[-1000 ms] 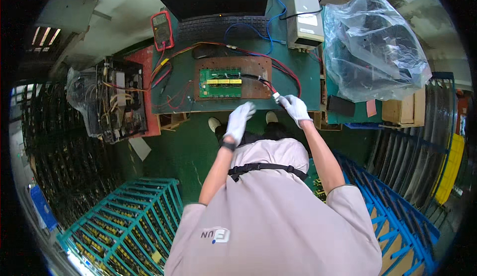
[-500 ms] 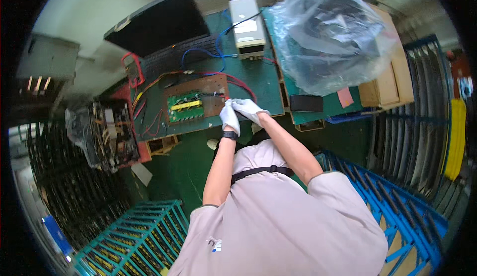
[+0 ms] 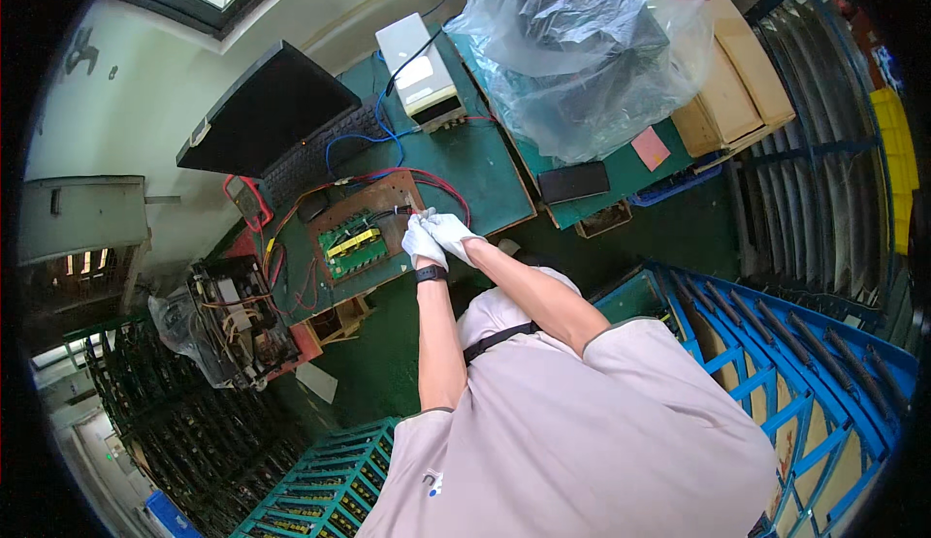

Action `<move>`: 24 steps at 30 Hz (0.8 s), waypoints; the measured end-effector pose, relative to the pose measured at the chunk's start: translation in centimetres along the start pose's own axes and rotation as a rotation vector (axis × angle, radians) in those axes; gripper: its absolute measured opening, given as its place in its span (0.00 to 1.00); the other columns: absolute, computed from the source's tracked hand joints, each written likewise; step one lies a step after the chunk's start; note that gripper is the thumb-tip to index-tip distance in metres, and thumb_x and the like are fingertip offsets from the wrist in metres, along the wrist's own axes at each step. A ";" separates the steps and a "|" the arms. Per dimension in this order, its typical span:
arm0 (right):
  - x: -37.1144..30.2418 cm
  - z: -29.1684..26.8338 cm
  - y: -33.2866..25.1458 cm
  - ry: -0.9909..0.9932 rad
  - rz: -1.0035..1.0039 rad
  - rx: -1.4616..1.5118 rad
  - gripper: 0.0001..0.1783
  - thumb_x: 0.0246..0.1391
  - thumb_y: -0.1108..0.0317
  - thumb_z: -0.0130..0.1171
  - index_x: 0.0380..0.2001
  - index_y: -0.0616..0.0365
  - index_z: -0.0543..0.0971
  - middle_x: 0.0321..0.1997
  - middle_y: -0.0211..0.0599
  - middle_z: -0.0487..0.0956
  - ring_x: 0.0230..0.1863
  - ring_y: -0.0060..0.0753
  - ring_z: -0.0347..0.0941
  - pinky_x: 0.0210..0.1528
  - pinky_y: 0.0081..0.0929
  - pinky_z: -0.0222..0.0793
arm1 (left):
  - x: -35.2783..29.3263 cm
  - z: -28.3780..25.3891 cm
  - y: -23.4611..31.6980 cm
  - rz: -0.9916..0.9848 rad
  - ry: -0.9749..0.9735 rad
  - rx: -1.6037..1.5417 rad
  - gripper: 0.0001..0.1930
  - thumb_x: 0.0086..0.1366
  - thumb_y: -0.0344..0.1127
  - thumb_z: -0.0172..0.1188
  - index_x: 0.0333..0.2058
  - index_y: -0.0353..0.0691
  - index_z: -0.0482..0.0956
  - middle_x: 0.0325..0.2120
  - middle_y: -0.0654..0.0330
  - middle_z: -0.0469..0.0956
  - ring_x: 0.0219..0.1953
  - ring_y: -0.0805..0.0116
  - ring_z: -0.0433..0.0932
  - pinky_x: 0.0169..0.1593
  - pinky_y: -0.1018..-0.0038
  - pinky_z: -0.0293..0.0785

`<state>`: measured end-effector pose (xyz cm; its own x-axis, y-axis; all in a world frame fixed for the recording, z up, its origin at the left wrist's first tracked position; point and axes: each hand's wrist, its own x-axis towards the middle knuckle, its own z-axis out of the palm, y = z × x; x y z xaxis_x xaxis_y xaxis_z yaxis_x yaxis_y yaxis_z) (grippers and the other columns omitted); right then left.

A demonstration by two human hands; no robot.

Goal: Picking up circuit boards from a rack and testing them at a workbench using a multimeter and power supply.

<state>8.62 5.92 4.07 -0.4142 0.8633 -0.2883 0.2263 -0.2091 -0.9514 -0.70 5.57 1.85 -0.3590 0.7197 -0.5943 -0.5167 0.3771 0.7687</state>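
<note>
Both my hands wear white gloves and meet at the right edge of a brown board. My left hand is closed on a dark cable that runs from a green circuit board with a yellow part on it. Fingers pressed together, my right hand closes round the same spot, close to red wires. The gloves hide most of the cable's end. The circuit board lies on the brown board.
On the green workbench stand a laptop and a white boxy instrument. A red-cased meter lies left. To the right are a large plastic bag, a black phone-like slab, cardboard boxes and a blue rack.
The view has turned, so the bench sits tilted and farther left. My hands stay together at the cable, fingers drawn in closer.
</note>
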 end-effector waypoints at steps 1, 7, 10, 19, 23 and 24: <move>-0.2 -0.1 0.1 0.005 0.000 -0.002 0.22 0.68 0.58 0.43 0.44 0.65 0.80 0.48 0.49 0.82 0.54 0.45 0.76 0.53 0.36 0.71 | -0.4 0.3 0.0 -0.001 -0.005 0.000 0.19 0.73 0.41 0.39 0.47 0.32 0.75 0.48 0.49 0.79 0.49 0.58 0.77 0.57 0.64 0.72; -1.2 -0.8 0.5 0.023 0.032 0.071 0.22 0.68 0.58 0.42 0.45 0.62 0.80 0.49 0.49 0.82 0.54 0.46 0.76 0.54 0.36 0.70 | -2.8 2.2 0.5 0.048 0.063 0.049 0.21 0.70 0.40 0.43 0.42 0.27 0.80 0.42 0.48 0.83 0.43 0.58 0.81 0.49 0.66 0.76; -1.6 -1.4 0.1 -0.009 -0.003 -0.181 0.21 0.68 0.58 0.44 0.46 0.62 0.80 0.50 0.48 0.82 0.54 0.46 0.76 0.54 0.35 0.70 | -3.4 2.2 0.6 0.042 0.035 0.127 0.20 0.71 0.39 0.42 0.44 0.29 0.79 0.43 0.49 0.82 0.44 0.58 0.80 0.52 0.66 0.75; -2.7 -1.7 0.2 -0.028 -0.027 0.106 0.20 0.67 0.60 0.45 0.46 0.63 0.80 0.49 0.47 0.81 0.54 0.44 0.76 0.54 0.34 0.69 | -3.4 1.5 0.1 0.106 0.055 0.157 0.22 0.70 0.40 0.43 0.38 0.27 0.83 0.38 0.49 0.84 0.39 0.61 0.82 0.45 0.70 0.77; -2.4 -2.0 -0.3 -0.078 0.064 0.080 0.21 0.68 0.59 0.42 0.48 0.63 0.79 0.51 0.46 0.80 0.55 0.42 0.75 0.56 0.33 0.68 | -3.7 1.6 0.2 0.106 0.026 0.188 0.22 0.71 0.40 0.42 0.41 0.28 0.82 0.40 0.50 0.84 0.41 0.62 0.81 0.48 0.69 0.76; -2.1 -2.2 -0.1 -0.114 0.066 0.019 0.21 0.69 0.59 0.42 0.50 0.62 0.78 0.53 0.44 0.80 0.55 0.39 0.74 0.57 0.31 0.67 | -3.9 1.9 0.2 0.120 0.020 0.202 0.23 0.71 0.41 0.41 0.43 0.28 0.82 0.42 0.51 0.83 0.43 0.62 0.81 0.50 0.69 0.75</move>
<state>11.46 5.11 5.03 -0.4970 0.7897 -0.3598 0.2399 -0.2734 -0.9315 2.09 3.99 4.78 -0.4253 0.7553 -0.4986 -0.3042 0.3996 0.8648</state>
